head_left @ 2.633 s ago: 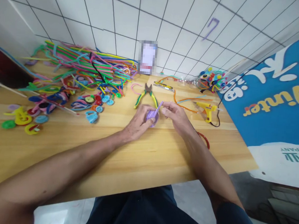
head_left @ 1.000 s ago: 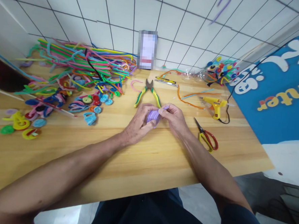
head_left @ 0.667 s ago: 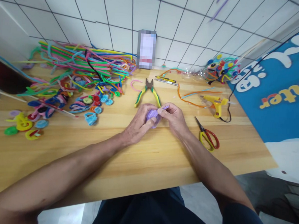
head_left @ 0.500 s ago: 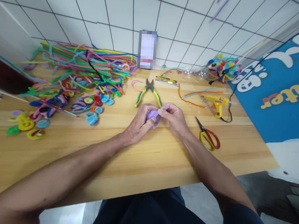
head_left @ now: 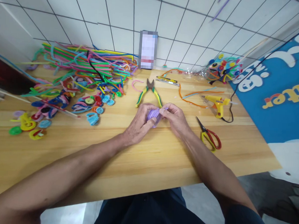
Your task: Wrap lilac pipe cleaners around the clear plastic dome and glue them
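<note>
A coiled purple pipe cleaner sits between both hands at the middle of the wooden table. My left hand is closed around the coil from the left, fingers curled over it. From the right, my right hand pinches the coil's loose end, which barely sticks out past the fingertips. Most of the coil is hidden by my fingers.
Green-yellow pliers lie just behind the hands. Red-yellow scissors lie to the right, with a yellow glue gun and its cord beyond. A pile of coloured pipe cleaners and small coils fills the left. A blue banner stands right.
The loose purple end stuck up long between the hands 2.6 s ago; now it is short and wound close to the coil. The hands have stayed in place.
</note>
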